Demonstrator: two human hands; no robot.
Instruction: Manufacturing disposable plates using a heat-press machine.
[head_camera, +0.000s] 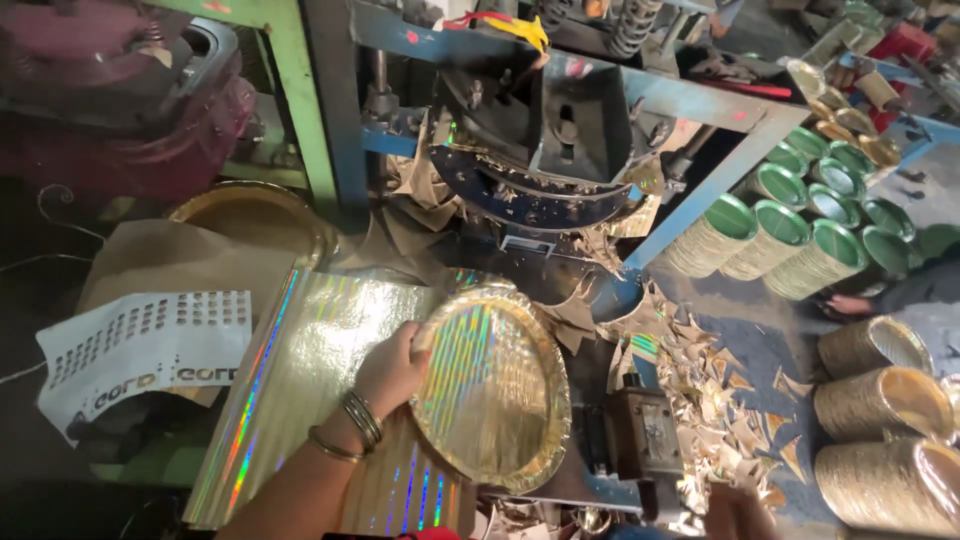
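Gold holographic foil catches the light as I look down: the left hand (392, 368), bangles at the wrist, is clamped on the left rim of a round gold foil paper plate (497, 385). The plate lies on the right edge of a shiny rainbow-streaked foil sheet (300, 380), below the blue metal press machine (540, 130). The right hand (735, 512) shows only partly at the bottom edge; I cannot tell its grip. Green-faced plate stacks (780, 235) lie to the right.

Left hand (392, 368), bare forearm, stacked metal bangles (350, 428)
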